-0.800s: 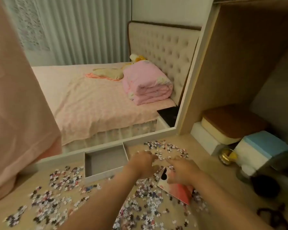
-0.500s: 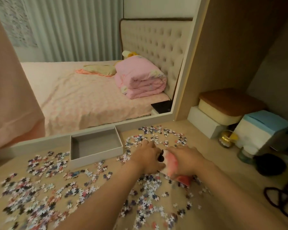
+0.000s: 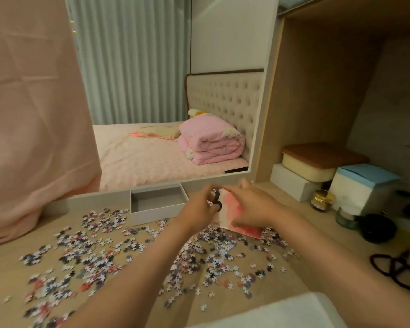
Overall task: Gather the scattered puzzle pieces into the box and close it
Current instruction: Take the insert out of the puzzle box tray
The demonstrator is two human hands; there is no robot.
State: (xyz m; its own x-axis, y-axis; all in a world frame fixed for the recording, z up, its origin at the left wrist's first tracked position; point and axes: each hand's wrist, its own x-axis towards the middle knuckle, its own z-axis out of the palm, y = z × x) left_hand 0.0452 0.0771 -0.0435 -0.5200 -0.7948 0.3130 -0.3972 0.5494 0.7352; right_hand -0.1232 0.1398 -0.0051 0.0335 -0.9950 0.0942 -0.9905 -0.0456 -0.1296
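I've lifted the pink lid off the desk, left hand and right hand both pinching it; gathering pieces into the box comes next.

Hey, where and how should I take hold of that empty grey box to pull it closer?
Pinch the near wall of the grey box from above, thumb inside. It sits open-topped and empty, its thin upright wall facing you, with loose puzzle pieces lying against its base.

wooden desk | on it: puzzle pieces, open grey box, scissors
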